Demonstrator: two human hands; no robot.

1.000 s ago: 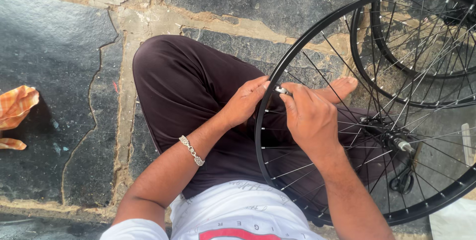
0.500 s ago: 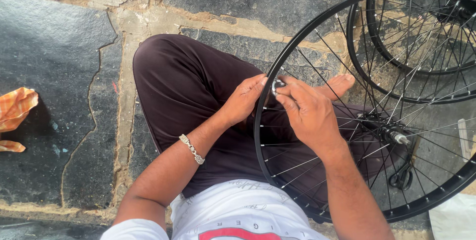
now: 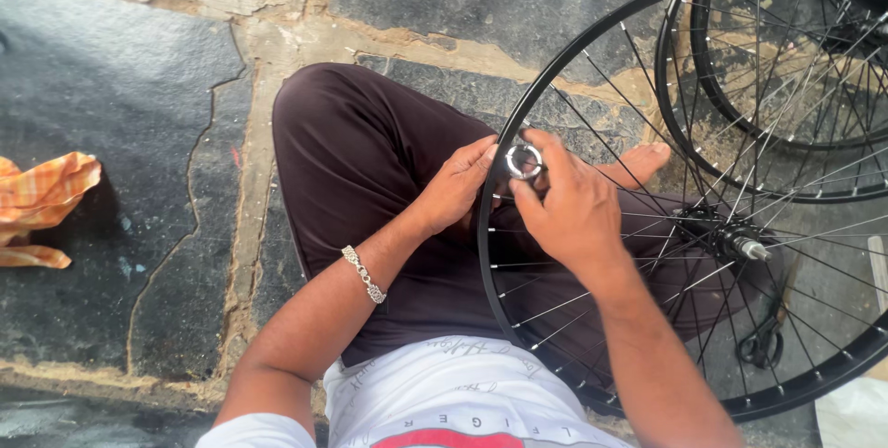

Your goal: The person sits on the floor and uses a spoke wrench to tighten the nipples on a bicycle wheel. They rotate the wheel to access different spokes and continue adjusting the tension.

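Observation:
I sit cross-legged on a stone floor with a black spoked bicycle wheel [image 3: 592, 41] resting across my lap. My right hand [image 3: 566, 206] holds a small round silver spoke wrench [image 3: 524, 161] at the rim's left side, fingers closed around it. My left hand [image 3: 456, 184] rests against the outside of the rim beside the wrench, fingers curled on the rim. The wheel's hub and axle [image 3: 737, 243] lie to the right of my right hand. A silver bracelet [image 3: 363, 274] sits on my left wrist.
A second black wheel [image 3: 786, 161] leans behind the first at the top right. An orange checked cloth [image 3: 42, 203] lies on the floor at the left. My bare foot [image 3: 636, 163] shows through the spokes. A dark tool [image 3: 763, 342] lies under the wheel at lower right.
My right hand has turned slightly, so the round wrench now faces the camera. The left hand stays on the rim. The view shifted a little.

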